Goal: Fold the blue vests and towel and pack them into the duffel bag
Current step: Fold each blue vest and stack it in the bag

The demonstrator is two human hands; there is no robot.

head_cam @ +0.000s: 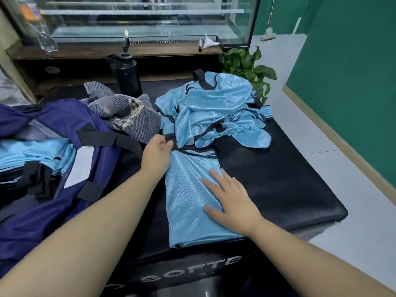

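One vest (190,189) lies half-folded: left hand (157,151) pinches its black strap (170,138), right hand (231,198) presses flat, fingers spread; pulling could drag the unfolded pile (216,110) along

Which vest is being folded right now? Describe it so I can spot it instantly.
Start at the black padded table. Toward its near edge, in front of the heap of crumpled blue vests, one vest lies in a long flat strip. Unlike the heap, it is smooth, with the right hand pressed flat on it and the left hand pinching its black trim.
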